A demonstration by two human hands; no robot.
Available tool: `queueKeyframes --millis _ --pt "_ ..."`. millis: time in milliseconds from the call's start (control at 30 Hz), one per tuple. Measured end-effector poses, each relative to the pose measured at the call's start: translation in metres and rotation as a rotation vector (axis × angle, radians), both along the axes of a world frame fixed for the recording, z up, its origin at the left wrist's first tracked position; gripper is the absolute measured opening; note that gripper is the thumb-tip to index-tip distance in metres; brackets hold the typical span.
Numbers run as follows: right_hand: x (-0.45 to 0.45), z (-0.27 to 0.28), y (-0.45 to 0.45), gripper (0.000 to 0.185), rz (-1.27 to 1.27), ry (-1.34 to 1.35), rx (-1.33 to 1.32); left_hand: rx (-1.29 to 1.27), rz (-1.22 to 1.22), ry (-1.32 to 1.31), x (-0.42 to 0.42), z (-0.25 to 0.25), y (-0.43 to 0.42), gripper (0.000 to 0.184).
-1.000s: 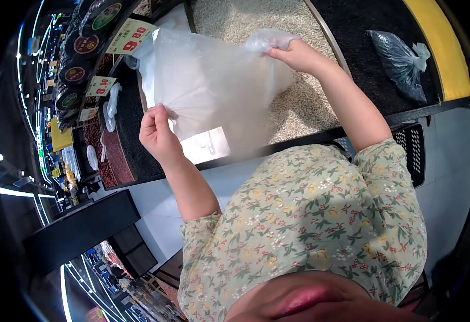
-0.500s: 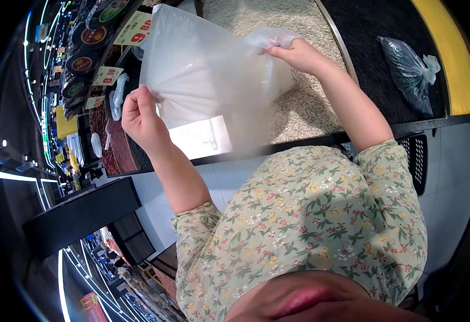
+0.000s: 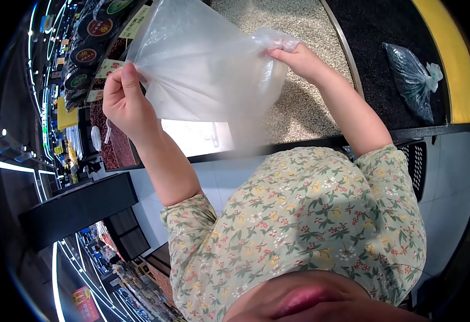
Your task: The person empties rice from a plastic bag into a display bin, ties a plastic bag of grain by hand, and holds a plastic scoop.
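Note:
A translucent plastic bag (image 3: 202,70) is stretched between my two hands above the bins. My left hand (image 3: 130,102) pinches its edge at the left, and creases fan out from the thumb. On the other side my right hand (image 3: 296,56) grips a bunched part of the bag, with the fingers partly hidden by the film. Beneath and beside the bag lies a bin of pale grain (image 3: 304,107). A bright white sheet (image 3: 197,137) shows below the bag's lower edge.
A tied bag of dark grain (image 3: 412,80) lies on a bin of black grain (image 3: 366,32) at the right, beside a yellow strip (image 3: 452,64). Price signs (image 3: 108,68) and round-labelled containers (image 3: 87,55) stand at the left. A black counter edge (image 3: 374,132) runs in front of me.
My left hand has moved up and to the left, pulling the bag wider with more creases. My right hand has kept its grip and hardly moved.

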State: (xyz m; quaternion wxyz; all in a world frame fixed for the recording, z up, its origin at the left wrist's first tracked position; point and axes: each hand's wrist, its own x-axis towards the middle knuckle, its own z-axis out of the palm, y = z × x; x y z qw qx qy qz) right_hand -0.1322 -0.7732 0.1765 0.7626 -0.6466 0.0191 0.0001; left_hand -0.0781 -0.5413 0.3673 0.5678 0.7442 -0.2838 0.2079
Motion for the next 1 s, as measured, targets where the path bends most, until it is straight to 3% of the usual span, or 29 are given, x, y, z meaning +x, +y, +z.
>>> queueKeyframes --millis 167,467,600,667,767,867,933,1000 --pt "-0.008 0.005 0.010 0.028 0.059 0.033 0.224 0.018 0.024 -0.046 0.000 0.005 -0.004 0.018" --pt "-0.024 0.016 0.033 0.033 0.184 0.169 0.374 0.027 0.044 -0.093 0.002 0.008 0.008 0.024" --pt "-0.035 0.036 0.028 0.031 0.179 0.201 0.379 -0.036 0.048 -0.071 -0.002 0.002 0.023 0.016" --pt "-0.036 0.033 0.021 0.028 0.254 0.109 0.673 -0.046 0.042 -0.084 -0.005 0.002 0.026 0.013" --pt "-0.039 0.044 0.015 0.028 0.119 0.028 0.721 -0.092 0.204 -0.097 -0.015 -0.002 0.018 0.018" --pt "-0.040 0.046 0.015 0.029 0.020 -0.060 0.720 0.208 0.333 -0.492 -0.038 -0.010 0.018 0.026" --pt "-0.043 0.045 0.024 0.031 -0.028 -0.117 0.657 0.249 0.119 -0.515 -0.055 -0.024 0.012 0.033" --pt "-0.050 0.052 0.033 0.032 -0.072 -0.171 0.593 0.406 -0.061 -0.301 -0.077 -0.038 -0.003 0.051"
